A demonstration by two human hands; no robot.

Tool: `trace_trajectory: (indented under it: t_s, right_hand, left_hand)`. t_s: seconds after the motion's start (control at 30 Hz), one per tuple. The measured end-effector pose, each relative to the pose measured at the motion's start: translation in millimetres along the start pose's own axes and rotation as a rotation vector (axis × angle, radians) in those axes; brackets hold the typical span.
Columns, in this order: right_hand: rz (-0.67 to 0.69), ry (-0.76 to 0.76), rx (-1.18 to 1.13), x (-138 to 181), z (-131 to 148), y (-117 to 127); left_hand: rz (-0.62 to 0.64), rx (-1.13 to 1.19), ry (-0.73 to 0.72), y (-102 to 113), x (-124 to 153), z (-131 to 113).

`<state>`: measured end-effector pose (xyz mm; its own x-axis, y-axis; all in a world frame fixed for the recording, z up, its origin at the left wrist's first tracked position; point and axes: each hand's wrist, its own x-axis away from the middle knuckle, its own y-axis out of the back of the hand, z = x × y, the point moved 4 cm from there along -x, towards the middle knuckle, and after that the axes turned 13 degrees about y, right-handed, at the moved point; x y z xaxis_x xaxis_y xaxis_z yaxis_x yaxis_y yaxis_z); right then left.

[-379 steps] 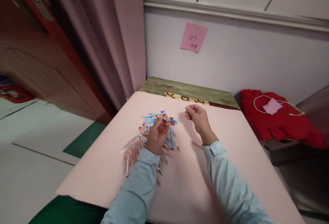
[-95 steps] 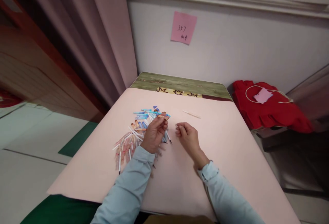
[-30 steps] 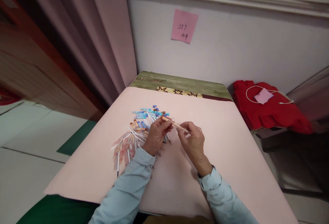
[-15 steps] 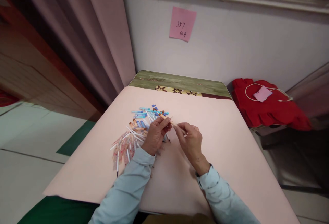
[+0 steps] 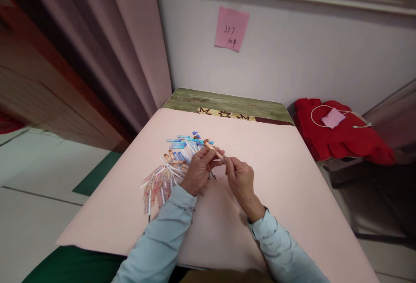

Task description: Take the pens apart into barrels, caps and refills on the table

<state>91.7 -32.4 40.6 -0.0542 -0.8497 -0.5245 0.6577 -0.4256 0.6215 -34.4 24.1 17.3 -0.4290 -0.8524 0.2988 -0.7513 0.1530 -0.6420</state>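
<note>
A slim peach pen (image 5: pixel 209 146) with a brown end slants between my two hands above the table. My left hand (image 5: pixel 199 168) grips its barrel between thumb and fingers. At the lower right end of the pen, the closed fingers of my right hand (image 5: pixel 241 180) pinch the tip; they cover it, so I cannot make out its exact shape. Close to my left hand lie white refills (image 5: pixel 170 168), blue pen barrels (image 5: pixel 177 146), orange-brown barrels (image 5: pixel 169 156) and small blue caps (image 5: pixel 195 133). Pinkish clear parts (image 5: pixel 157 187) spread in a heap beside my left sleeve.
A pale pink cover (image 5: pixel 276 161) lies over the table, with its green wood-grain end (image 5: pixel 227 100) showing at the back. A pink note (image 5: pixel 232 29) is stuck to the wall. To the right, red cloth (image 5: pixel 344 140) carries a white cable (image 5: pixel 316 108). A curtain (image 5: pixel 136 36) hangs at left.
My right hand has closed more tightly at the pen's lower end. The pen shows more fully between my hands, and the left fingers have shifted slightly along it.
</note>
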Motion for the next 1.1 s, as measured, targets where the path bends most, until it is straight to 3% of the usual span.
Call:
trace_trajectory:
  t_s: [0.4,0.77,1.1]
  right_hand:
    - [0.018,-0.140,-0.184,2,4,0]
    - [-0.141,0.016,-0.130,2,5,9]
    - [-0.264,0.290,0.054,1,22,15]
  left_hand:
    - [-0.028,0.067,-0.018,4,-2,3]
    - [0.023,0.181,-0.002,6,1,-4]
    - [0.050,0.196,0.022,7,0,-2]
